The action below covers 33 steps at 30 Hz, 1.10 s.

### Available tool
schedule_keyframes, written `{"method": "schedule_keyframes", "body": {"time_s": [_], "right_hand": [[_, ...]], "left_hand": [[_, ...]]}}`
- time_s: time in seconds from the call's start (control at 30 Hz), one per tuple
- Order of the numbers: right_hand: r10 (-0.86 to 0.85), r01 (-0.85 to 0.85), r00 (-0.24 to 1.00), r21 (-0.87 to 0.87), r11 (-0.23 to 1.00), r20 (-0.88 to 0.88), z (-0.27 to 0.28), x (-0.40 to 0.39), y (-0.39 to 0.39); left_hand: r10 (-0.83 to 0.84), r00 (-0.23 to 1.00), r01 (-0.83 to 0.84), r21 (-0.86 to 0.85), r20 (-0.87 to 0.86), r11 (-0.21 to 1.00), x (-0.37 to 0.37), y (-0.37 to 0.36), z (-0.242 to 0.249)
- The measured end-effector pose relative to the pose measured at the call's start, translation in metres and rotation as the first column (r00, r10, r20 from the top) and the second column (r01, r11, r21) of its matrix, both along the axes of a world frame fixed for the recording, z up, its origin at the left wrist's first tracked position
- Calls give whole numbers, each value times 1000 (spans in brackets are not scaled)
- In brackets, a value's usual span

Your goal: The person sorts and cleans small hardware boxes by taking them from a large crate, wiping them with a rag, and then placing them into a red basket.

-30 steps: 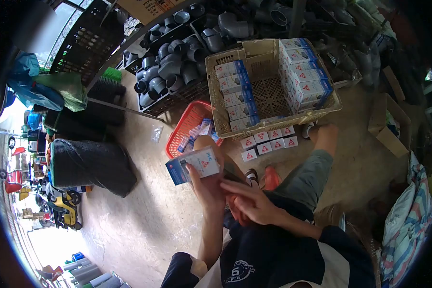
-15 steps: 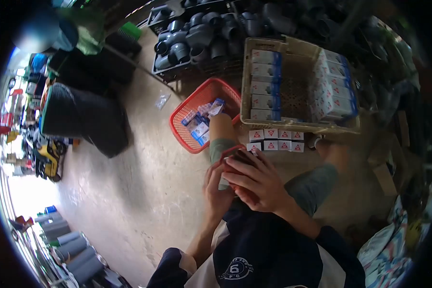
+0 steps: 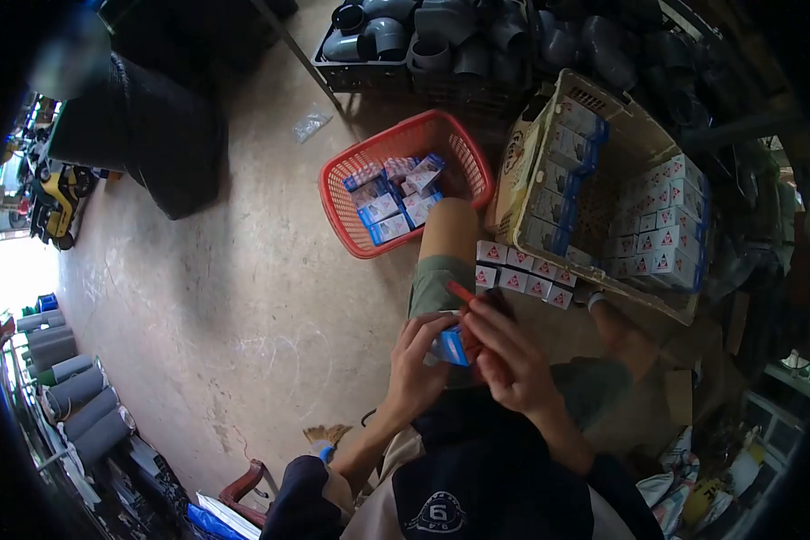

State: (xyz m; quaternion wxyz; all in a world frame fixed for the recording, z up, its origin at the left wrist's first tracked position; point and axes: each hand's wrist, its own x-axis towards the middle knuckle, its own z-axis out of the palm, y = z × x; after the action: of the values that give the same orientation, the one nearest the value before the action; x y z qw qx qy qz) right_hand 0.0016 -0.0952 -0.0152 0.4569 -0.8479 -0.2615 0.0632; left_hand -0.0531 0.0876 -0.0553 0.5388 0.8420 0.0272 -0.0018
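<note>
My left hand is closed around a small blue-and-white box in front of my lap. Right beside it, my right hand holds a red object, whose shape is partly hidden by my fingers. Beyond my raised knee stands a red plastic basket with several blue-and-white boxes lying in it. To its right, rows of small white boxes with red marks sit on the floor beside a large crate.
The large beige crate holds stacked boxes along two sides. Black crates of grey pipe fittings stand behind. A clear plastic bag lies on the floor. Grey pipes are at the left, a wooden chair part at the bottom.
The view has shifted, and the basket and crate appear tilted differently. The blue-and-white box now shows between my hands, and the red object has turned, sitting more to the right.
</note>
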Motion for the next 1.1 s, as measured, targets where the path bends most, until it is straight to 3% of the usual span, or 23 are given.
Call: {"method": "schedule_keyframes", "body": {"time_s": [0.1, 0.2, 0.23, 0.3, 0.37, 0.4, 0.5, 0.53, 0.6, 0.67, 0.73, 0.83, 0.93, 1.03, 1.1], "right_hand": [[-178, 176, 965, -28, 984, -194, -24, 4, -24], [-315, 325, 864, -43, 945, -393, -90, -11, -73], [-355, 377, 814, -47, 925, -459, -108, -22, -87], [-463, 359, 792, -309, 881, -398, -120, -36, -103], [-486, 334, 738, -372, 866, -469, -141, -53, -117], [-504, 325, 702, -404, 855, -503, -152, -63, -123], [-525, 329, 598, -413, 850, -606, -187, -90, -136], [-535, 279, 495, -458, 844, -684, -186, -88, -135], [-517, 203, 509, -488, 849, -688, -181, -76, -126], [-502, 185, 510, -481, 857, -699, -182, -69, -119], [-495, 231, 502, -442, 867, -709, -187, -67, -114], [-479, 173, 528, -463, 869, -701, -195, -72, -120], [-512, 178, 484, -493, 852, -710, -191, -71, -123], [-443, 190, 684, -444, 875, -579, -192, -73, -131], [-404, 112, 724, -484, 868, -559, -185, -67, -137]], "left_hand": [[70, 991, -98, -255, -116, 962, -10, 9, -32], [287, 950, -278, -90, 124, 956, 32, 30, -44], [270, 956, -274, 17, 114, 962, 49, 45, -57], [315, 945, -325, 155, 89, 933, 97, 74, -111], [369, 923, -384, 221, 110, 897, 148, 96, -192], [361, 921, -387, 253, 145, 887, 169, 104, -232], [309, 938, -255, 290, -158, 922, 207, 108, -305], [290, 939, -221, 325, -185, 920, 212, 107, -332], [247, 939, -138, 397, -239, 908, 221, 104, -377], [174, 968, -74, 455, -180, 887, 229, 98, -403], [78, 987, -13, 413, -141, 911, 241, 88, -402], [55, 992, -101, 444, 116, 890, 254, 75, -410], [58, 995, -84, 417, 75, 905, 247, 87, -428], [-16, 982, -72, 449, 189, 891, 235, 99, -438], [129, 989, -131, -25, -76, 991, 209, 82, -378]]}}
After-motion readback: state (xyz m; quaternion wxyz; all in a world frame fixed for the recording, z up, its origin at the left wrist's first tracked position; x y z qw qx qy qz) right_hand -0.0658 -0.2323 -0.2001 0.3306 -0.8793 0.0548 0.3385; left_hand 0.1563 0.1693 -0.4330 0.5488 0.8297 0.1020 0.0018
